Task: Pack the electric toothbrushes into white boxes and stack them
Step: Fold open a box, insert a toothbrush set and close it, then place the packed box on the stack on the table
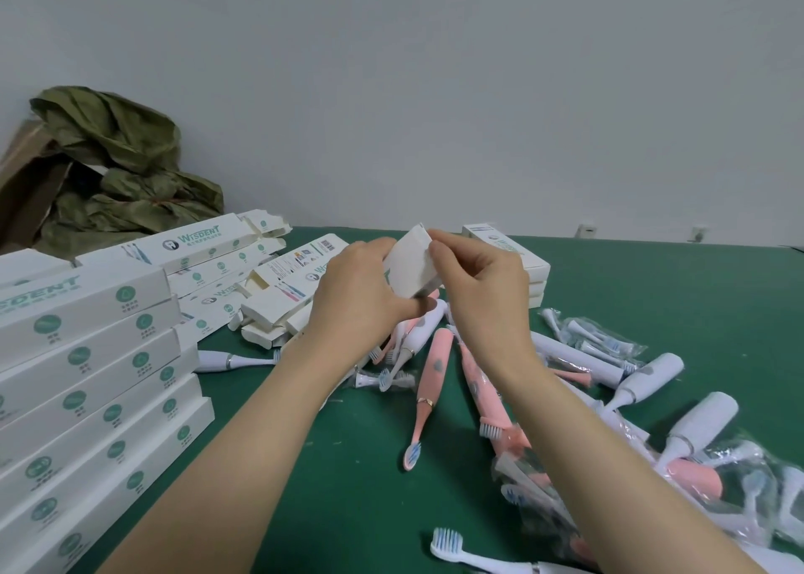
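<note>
Toothbrushes, pink and white, litter the green table from the middle out to the right. Above that pile I see my left hand curled around a small white box, thumb underneath. My right hand pinches the box's top corner between thumb and forefinger. The box is held in the air, touching nothing else. A tall stack of white boxes stands near left, a shorter stack sits far behind my right hand, and bagged brush heads lie to the right.

Boxes stacked left, toothbrushes right, on the table.
</note>
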The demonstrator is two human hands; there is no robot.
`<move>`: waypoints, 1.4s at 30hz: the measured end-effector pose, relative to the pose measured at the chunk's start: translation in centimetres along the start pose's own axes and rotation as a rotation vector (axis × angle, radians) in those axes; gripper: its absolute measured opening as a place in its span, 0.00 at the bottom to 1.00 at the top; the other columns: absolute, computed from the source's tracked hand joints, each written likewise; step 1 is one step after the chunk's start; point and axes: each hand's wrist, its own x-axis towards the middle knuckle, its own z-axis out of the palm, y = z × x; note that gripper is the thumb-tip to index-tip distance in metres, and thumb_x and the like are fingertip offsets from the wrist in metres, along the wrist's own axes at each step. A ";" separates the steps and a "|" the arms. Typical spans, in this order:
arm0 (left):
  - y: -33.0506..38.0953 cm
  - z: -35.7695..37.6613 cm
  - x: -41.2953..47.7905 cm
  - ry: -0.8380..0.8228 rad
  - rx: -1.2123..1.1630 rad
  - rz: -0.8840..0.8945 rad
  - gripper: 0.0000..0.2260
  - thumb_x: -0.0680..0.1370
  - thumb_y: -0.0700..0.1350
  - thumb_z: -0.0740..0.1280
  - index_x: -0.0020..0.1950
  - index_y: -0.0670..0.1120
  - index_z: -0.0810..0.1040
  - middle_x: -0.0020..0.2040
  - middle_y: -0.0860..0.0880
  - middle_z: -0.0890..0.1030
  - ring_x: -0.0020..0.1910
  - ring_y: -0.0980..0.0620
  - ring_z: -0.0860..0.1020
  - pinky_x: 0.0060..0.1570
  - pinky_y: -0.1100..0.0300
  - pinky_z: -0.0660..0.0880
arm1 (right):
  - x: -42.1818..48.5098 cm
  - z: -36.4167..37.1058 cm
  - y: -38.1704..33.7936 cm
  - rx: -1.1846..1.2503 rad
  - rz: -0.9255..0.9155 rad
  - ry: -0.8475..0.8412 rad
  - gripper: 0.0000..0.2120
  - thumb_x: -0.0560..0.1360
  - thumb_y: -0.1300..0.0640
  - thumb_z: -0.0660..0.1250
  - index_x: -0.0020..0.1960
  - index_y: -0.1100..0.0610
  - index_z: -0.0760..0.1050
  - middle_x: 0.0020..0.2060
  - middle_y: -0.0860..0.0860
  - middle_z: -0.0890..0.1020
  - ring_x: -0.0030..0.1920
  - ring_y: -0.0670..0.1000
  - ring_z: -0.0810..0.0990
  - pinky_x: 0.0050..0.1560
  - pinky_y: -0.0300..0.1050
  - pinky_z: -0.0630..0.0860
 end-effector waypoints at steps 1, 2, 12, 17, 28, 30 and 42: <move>0.0 -0.1 0.0 0.010 -0.001 0.008 0.18 0.63 0.54 0.77 0.49 0.51 0.78 0.41 0.52 0.79 0.41 0.51 0.75 0.39 0.55 0.74 | -0.1 0.1 0.1 -0.008 -0.020 0.012 0.12 0.76 0.61 0.63 0.50 0.49 0.84 0.37 0.38 0.84 0.39 0.45 0.80 0.43 0.41 0.76; 0.0 -0.1 0.0 0.017 0.001 0.017 0.18 0.63 0.54 0.77 0.49 0.51 0.79 0.42 0.52 0.79 0.41 0.52 0.76 0.40 0.55 0.74 | -0.2 0.2 0.2 -0.021 -0.042 0.021 0.12 0.76 0.60 0.64 0.50 0.49 0.83 0.36 0.36 0.83 0.37 0.42 0.79 0.40 0.38 0.75; -0.7 -1.3 0.3 -0.155 0.157 0.097 0.16 0.62 0.52 0.77 0.44 0.51 0.75 0.39 0.53 0.77 0.41 0.51 0.75 0.36 0.57 0.69 | 0.3 -1.2 -1.1 -0.612 -0.305 -0.301 0.18 0.72 0.65 0.61 0.61 0.63 0.75 0.62 0.56 0.77 0.58 0.50 0.76 0.53 0.46 0.73; -0.1 -2.7 0.1 -0.360 0.305 0.135 0.18 0.59 0.54 0.77 0.40 0.51 0.72 0.37 0.54 0.75 0.37 0.56 0.74 0.36 0.56 0.73 | -0.2 -1.8 -0.8 -0.943 -0.256 -0.697 0.44 0.71 0.60 0.69 0.77 0.56 0.44 0.71 0.54 0.64 0.65 0.53 0.69 0.58 0.45 0.72; -1.2 -1.4 -0.5 -0.113 0.295 0.066 0.16 0.75 0.55 0.64 0.60 0.52 0.67 0.56 0.54 0.71 0.53 0.54 0.68 0.46 0.60 0.67 | 11.1 -8.1 2.9 -0.696 0.078 0.034 0.25 0.64 0.52 0.79 0.50 0.58 0.68 0.40 0.49 0.74 0.37 0.47 0.72 0.30 0.41 0.65; -2.4 -0.5 -0.6 -0.267 0.454 -0.006 0.15 0.77 0.55 0.62 0.61 0.52 0.68 0.59 0.52 0.72 0.56 0.52 0.70 0.47 0.59 0.69 | 13.7 -8.9 4.8 -0.624 0.210 0.140 0.24 0.66 0.48 0.77 0.48 0.62 0.68 0.39 0.53 0.74 0.32 0.46 0.69 0.23 0.38 0.61; -6.1 2.2 -0.8 -0.373 0.512 -0.138 0.13 0.79 0.55 0.59 0.59 0.50 0.65 0.52 0.52 0.68 0.47 0.52 0.70 0.40 0.60 0.66 | 13.8 -6.6 13.1 -0.759 0.310 0.284 0.34 0.67 0.48 0.76 0.60 0.66 0.64 0.57 0.62 0.73 0.59 0.61 0.71 0.51 0.54 0.74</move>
